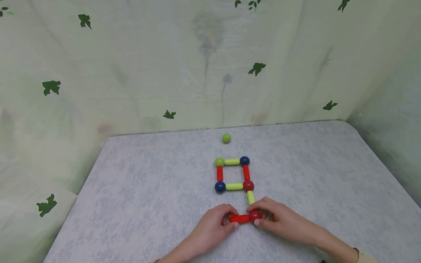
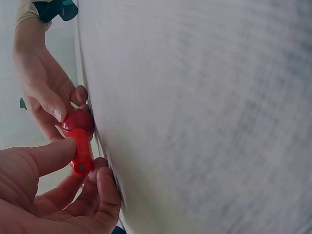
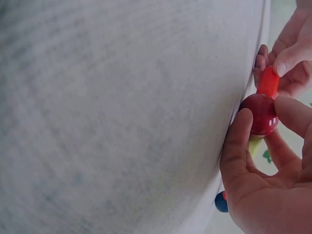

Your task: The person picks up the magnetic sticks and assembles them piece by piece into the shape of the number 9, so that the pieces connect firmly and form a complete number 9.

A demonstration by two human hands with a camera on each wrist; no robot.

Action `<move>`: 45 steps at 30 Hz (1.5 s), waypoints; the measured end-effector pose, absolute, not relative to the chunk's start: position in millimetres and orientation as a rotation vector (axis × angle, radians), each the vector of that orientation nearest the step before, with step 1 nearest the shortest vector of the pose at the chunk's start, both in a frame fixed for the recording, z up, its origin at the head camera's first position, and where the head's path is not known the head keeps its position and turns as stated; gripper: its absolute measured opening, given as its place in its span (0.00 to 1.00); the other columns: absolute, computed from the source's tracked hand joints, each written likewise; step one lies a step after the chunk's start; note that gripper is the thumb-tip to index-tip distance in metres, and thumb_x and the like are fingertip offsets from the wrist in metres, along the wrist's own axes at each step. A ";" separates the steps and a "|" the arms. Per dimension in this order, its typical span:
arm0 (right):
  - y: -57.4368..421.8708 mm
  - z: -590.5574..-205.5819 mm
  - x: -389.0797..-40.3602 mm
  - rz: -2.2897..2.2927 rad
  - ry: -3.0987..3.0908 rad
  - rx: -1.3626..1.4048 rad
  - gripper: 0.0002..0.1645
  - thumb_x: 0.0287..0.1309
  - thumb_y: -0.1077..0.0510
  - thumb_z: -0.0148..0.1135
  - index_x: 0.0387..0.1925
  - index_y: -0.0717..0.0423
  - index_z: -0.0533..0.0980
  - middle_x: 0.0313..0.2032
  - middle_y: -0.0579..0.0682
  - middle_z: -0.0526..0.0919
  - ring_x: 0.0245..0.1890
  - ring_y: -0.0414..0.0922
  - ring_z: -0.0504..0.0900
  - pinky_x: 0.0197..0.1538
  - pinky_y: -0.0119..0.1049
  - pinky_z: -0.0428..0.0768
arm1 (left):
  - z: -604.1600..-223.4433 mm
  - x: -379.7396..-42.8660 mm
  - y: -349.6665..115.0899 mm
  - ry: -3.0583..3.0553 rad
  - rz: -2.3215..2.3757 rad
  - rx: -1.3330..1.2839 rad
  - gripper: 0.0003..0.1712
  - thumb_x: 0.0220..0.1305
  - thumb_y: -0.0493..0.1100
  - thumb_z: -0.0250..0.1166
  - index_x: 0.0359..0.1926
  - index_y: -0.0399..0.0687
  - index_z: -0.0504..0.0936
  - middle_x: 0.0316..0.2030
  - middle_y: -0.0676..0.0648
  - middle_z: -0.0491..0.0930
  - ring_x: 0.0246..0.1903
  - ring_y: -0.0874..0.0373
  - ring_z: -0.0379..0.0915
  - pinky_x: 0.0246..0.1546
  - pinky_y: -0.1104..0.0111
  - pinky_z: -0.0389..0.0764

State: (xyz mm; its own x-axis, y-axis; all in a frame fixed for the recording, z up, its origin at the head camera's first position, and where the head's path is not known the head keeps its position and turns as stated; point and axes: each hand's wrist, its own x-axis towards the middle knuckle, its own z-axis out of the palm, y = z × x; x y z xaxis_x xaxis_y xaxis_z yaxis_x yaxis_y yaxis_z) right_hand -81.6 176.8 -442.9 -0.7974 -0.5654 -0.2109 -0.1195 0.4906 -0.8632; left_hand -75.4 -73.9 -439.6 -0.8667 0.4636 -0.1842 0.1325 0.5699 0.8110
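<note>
My left hand [image 1: 215, 224] pinches a red rod [image 1: 239, 218] between thumb and fingers. The rod's right end touches a dark red ball [image 1: 254, 216], which my right hand [image 1: 283, 221] grips with thumb and fingertips. From that ball a yellow-green rod [image 1: 251, 197] runs up to another dark red ball [image 1: 248, 185], the near right corner of a square of rods and balls. In the left wrist view the free end of the red rod [image 2: 82, 158] shows a small grey disc. The right wrist view has the held ball [image 3: 261, 114] between thumb and fingers.
The square has a green ball [image 1: 219, 162] and a blue ball [image 1: 245, 160] at its far corners, and another blue ball [image 1: 220, 187] at near left. A loose green ball [image 1: 226, 138] lies near the table's [image 1: 148, 175] back edge. A patterned cloth [image 1: 141, 65] hangs behind.
</note>
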 end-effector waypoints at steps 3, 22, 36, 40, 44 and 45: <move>177.4 -443.0 -81.3 -1.263 2.266 -0.577 0.18 0.64 0.48 0.65 0.55 0.37 0.77 0.42 0.41 0.76 0.39 0.44 0.76 0.38 0.33 0.76 | -439.5 -75.7 -74.6 2.421 1.208 0.478 0.09 0.60 0.41 0.70 0.41 0.55 0.82 0.27 0.58 0.73 0.23 0.64 0.67 0.24 0.72 0.69; 175.6 -443.2 -82.9 -1.234 2.269 -0.562 0.17 0.64 0.48 0.64 0.54 0.35 0.76 0.42 0.40 0.76 0.39 0.44 0.75 0.38 0.33 0.75 | -428.8 -139.5 -125.4 2.692 1.279 0.380 0.06 0.67 0.38 0.63 0.44 0.49 0.82 0.33 0.55 0.77 0.33 0.57 0.71 0.31 0.66 0.76; 177.5 -442.5 -82.8 -1.235 2.268 -0.585 0.17 0.65 0.48 0.63 0.55 0.36 0.76 0.42 0.41 0.76 0.39 0.44 0.75 0.37 0.32 0.75 | -423.7 -248.9 -154.3 2.692 1.045 0.436 0.11 0.69 0.44 0.62 0.49 0.45 0.81 0.40 0.47 0.80 0.41 0.52 0.74 0.39 0.62 0.77; 177.8 -442.6 -82.4 -1.242 2.264 -0.583 0.17 0.65 0.48 0.63 0.55 0.36 0.76 0.42 0.41 0.76 0.39 0.44 0.75 0.38 0.32 0.75 | -424.2 -268.3 -145.8 2.680 1.057 0.462 0.14 0.69 0.46 0.63 0.51 0.45 0.80 0.41 0.46 0.80 0.43 0.52 0.75 0.40 0.62 0.78; 177.4 -443.3 -82.1 -1.258 2.248 -0.573 0.17 0.65 0.48 0.63 0.55 0.37 0.76 0.43 0.41 0.76 0.39 0.44 0.75 0.38 0.33 0.76 | -426.8 -281.0 -131.3 2.690 1.112 0.444 0.16 0.69 0.46 0.63 0.53 0.44 0.79 0.43 0.45 0.80 0.45 0.51 0.75 0.42 0.61 0.78; 177.2 -443.6 -82.1 -1.261 2.245 -0.569 0.17 0.65 0.49 0.64 0.55 0.37 0.76 0.43 0.41 0.76 0.39 0.45 0.75 0.38 0.33 0.76 | -427.1 -283.2 -127.1 2.683 1.134 0.433 0.17 0.69 0.46 0.63 0.54 0.43 0.78 0.44 0.44 0.79 0.46 0.51 0.74 0.43 0.61 0.77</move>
